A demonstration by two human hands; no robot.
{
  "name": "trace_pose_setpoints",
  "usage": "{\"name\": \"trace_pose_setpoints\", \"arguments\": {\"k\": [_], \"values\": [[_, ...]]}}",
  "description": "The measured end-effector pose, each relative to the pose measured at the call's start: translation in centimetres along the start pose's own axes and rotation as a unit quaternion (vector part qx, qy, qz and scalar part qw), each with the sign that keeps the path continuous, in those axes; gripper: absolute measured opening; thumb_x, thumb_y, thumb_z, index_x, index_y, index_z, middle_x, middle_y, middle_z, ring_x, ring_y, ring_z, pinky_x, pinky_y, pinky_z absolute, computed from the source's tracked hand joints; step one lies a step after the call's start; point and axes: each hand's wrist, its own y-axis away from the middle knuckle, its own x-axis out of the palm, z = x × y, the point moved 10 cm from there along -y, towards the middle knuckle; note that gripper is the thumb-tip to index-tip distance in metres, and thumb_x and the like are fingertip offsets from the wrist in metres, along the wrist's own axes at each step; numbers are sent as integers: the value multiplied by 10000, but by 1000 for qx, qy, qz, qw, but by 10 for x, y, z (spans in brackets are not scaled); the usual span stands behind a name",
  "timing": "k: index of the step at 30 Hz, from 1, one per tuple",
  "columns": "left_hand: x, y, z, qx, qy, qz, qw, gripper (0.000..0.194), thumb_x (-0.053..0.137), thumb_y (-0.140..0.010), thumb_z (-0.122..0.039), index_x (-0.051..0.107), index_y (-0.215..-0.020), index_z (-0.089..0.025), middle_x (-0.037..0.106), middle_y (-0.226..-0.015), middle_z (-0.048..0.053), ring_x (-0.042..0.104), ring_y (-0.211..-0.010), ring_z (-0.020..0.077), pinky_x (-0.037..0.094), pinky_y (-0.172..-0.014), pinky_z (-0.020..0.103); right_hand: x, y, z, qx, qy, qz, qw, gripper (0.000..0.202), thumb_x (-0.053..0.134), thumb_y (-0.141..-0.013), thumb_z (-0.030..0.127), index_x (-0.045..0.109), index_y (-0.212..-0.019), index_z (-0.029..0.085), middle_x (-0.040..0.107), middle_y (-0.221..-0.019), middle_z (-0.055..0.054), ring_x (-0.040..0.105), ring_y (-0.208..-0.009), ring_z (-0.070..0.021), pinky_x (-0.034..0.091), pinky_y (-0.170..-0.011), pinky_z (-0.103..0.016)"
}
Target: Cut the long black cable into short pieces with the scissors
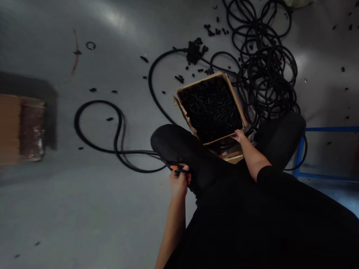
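Observation:
My left hand (pixel 179 181) is closed by my left knee, around a black-and-orange handled tool (pixel 175 167) whose exact kind I cannot make out. A length of black hose (pixel 97 101) runs up to the same spot and loops over the floor to the left; whether these fingers also hold it, I cannot tell. Between my legs, an open cardboard box (pixel 206 81) sits tilted, filled with short black tube pieces (pixel 210 106). At its near right corner my right hand (pixel 239 135) is closed on the edge, thumb and fingers pinching the cardboard.
A big tangle of black hose (pixel 266 71) lies beyond the box on the right. More cut pieces (pixel 195 51) are heaped and scattered on the grey floor. At far left stands another cardboard box (pixel 9 129); a blue metal frame (pixel 331 129) is at right.

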Motion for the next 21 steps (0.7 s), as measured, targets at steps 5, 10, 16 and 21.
{"name": "trace_pose_setpoints", "arguments": {"k": [5, 10, 16, 21], "values": [[1, -1, -1, 4, 5, 4, 1000, 483, 880, -694, -544, 587, -900, -220, 497, -451, -100, 400, -326, 94, 262, -332, 180, -2, 3, 3, -3, -2, -7, 1000, 440, 757, -1093, 433, 690, -1447, 179, 716, -1429, -125, 746, -1216, -261, 680, -1016, -478], [2, -3, 0, 0, 8, -1, 1000, 475, 879, -677, -534, 582, -889, -229, 493, -447, -110, 404, -314, 97, 265, -321, 179, -2, 6, 7, -12, -6, 9, 1000, 453, 758, -1091, 441, 688, -1455, 182, 710, -1446, -128, 740, -1239, -269, 673, -1037, -494], [2, -1, 0, 2, 8, 3, 1000, 492, 890, -683, -543, 586, -904, -225, 485, -455, -120, 407, -325, 89, 280, -327, 170, 0, 4, 8, -19, -6, 14, 1000, 467, 758, -1090, 447, 684, -1469, 185, 699, -1475, -132, 730, -1273, -281, 663, -1065, -514], [0, -1, 2, -4, 0, 6, 1000, 491, 886, -701, -551, 574, -905, -231, 481, -455, -119, 394, -333, 89, 282, -344, 170, 1, -1, 10, -23, -9, 15, 1000, 471, 758, -1089, 447, 682, -1474, 187, 696, -1481, -133, 728, -1278, -284, 661, -1068, -518]]}}
